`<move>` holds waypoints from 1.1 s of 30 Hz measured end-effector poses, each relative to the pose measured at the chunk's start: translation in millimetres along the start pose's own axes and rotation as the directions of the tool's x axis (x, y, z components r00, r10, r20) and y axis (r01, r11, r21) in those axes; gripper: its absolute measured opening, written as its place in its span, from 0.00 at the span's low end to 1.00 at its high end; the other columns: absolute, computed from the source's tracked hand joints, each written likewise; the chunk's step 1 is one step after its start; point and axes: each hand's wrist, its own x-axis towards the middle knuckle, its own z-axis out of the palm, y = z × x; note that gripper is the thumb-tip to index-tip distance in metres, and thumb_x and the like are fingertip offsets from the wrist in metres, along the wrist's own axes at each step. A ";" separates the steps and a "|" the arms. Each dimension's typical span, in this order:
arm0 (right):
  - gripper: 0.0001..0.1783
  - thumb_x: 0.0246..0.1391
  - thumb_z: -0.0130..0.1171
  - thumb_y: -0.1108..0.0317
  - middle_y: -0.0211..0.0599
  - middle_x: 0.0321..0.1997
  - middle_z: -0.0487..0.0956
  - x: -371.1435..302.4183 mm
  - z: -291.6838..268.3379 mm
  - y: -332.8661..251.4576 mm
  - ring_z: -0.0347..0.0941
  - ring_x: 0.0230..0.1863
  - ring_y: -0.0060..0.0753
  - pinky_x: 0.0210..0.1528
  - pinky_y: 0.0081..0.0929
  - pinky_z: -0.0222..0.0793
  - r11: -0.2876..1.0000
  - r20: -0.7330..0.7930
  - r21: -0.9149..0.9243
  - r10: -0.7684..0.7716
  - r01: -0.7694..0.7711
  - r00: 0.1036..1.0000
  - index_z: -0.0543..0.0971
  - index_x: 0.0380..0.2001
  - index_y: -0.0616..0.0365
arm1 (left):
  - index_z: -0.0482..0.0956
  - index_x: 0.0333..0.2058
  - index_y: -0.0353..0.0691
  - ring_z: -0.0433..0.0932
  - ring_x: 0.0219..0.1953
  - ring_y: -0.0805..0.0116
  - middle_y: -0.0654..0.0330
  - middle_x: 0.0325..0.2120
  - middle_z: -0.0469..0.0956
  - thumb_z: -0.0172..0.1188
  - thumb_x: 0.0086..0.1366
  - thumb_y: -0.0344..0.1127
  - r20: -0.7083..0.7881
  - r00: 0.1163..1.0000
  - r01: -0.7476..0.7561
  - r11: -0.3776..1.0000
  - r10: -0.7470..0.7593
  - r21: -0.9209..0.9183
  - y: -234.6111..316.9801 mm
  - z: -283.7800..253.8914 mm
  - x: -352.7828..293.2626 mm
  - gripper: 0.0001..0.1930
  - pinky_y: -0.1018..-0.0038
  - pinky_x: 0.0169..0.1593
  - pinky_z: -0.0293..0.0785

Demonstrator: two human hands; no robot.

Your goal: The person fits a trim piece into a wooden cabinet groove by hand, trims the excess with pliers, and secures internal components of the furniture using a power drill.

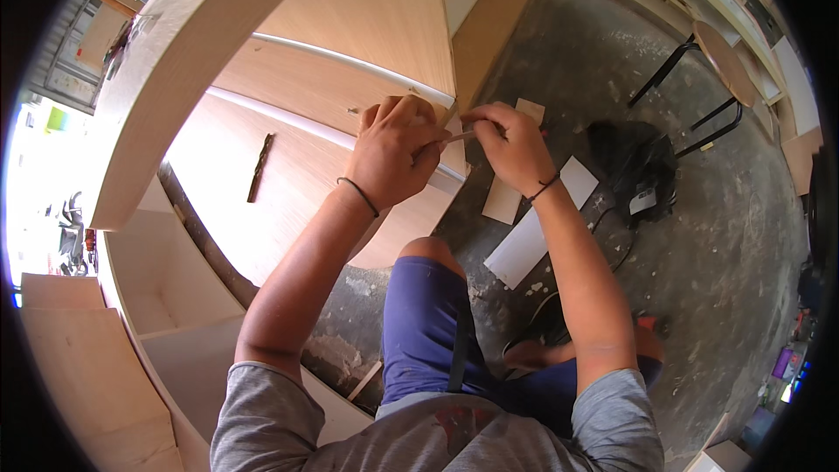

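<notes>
Left hand (pixel 393 142) and right hand (pixel 516 150) meet over the near corner of pale wood boards (pixel 323 201) in a cluttered workshop, as the head view shows. Between them sits a slim stick (pixel 461 135), held out beyond the bent left fingers; the right thumb and forefinger pinch its near end, while the left hand is curled, its knuckles up, and whether it grips the other end cannot be told from here. To this onlooker the step in hand looks like close fingerwork on the stick at the boards' edge, and the next move would seem to call for a steady right pinch, with the left fingers bracing so the piece does not twist or slip. A dark, narrow tool (pixel 260 168), possibly a drill bit, lies on the boards to the left, well apart from either hand. On the stained concrete floor (pixel 708 245), a white plank (pixel 542 223) rests right of the worker's knee, near a crumpled black bag (pixel 634 162). A round-topped stool (pixel 725 59) stands farther off, and an open cabinet (pixel 179 293) fills the left side.
</notes>
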 end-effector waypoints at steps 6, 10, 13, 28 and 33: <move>0.12 0.54 0.54 0.71 0.37 0.37 0.80 1.8 -1.9 -0.4 0.75 0.35 0.29 0.37 0.23 0.68 0.999 -0.006 0.033 -0.021 0.022 1.000 0.78 0.41 0.59 | 0.82 0.32 0.47 0.71 0.40 0.63 0.64 0.32 0.72 0.60 0.49 0.29 -0.073 0.997 -0.017 1.000 0.016 -0.007 -0.5 3.5 -0.6 0.09 0.64 0.47 0.62; 0.11 0.52 0.55 0.73 0.39 0.38 0.79 1.3 -7.7 -23.1 0.75 0.37 0.35 0.38 0.26 0.69 0.992 -0.120 -0.065 -0.112 0.104 0.986 0.78 0.40 0.59 | 0.82 0.31 0.48 0.70 0.39 0.63 0.65 0.30 0.71 0.60 0.49 0.29 -0.070 0.998 -0.007 1.000 0.007 0.008 1.7 5.9 -1.7 0.09 0.64 0.45 0.62; 0.10 0.51 0.55 0.74 0.40 0.38 0.78 3.3 -0.2 -27.3 0.75 0.38 0.36 0.38 0.27 0.69 0.983 -0.088 -0.075 -0.175 0.169 0.981 0.79 0.38 0.59 | 0.82 0.31 0.49 0.70 0.38 0.64 0.65 0.29 0.70 0.60 0.49 0.30 -0.048 0.999 0.010 1.000 -0.011 -0.009 -3.0 3.7 -5.7 0.09 0.64 0.43 0.61; 0.07 0.47 0.56 0.77 0.42 0.33 0.79 1.4 9.2 -66.3 0.73 0.39 0.46 0.42 0.37 0.68 0.864 -0.148 -0.270 -0.474 0.426 0.868 0.78 0.33 0.61 | 0.78 0.26 0.45 0.70 0.35 0.60 0.62 0.26 0.71 0.56 0.47 0.31 -0.111 0.993 -0.034 0.999 0.030 -0.031 -6.4 7.0 -6.6 0.05 0.63 0.40 0.63; 0.07 0.50 0.55 0.78 0.42 0.32 0.77 5.4 -20.3 -139.6 0.73 0.34 0.41 0.37 0.31 0.68 0.788 -0.264 -0.241 -0.615 0.567 0.743 0.78 0.34 0.63 | 0.79 0.25 0.48 0.70 0.37 0.62 0.64 0.26 0.71 0.57 0.49 0.33 -0.096 0.995 -0.008 0.998 0.002 -0.060 -3.2 9.1 -3.6 0.04 0.64 0.42 0.63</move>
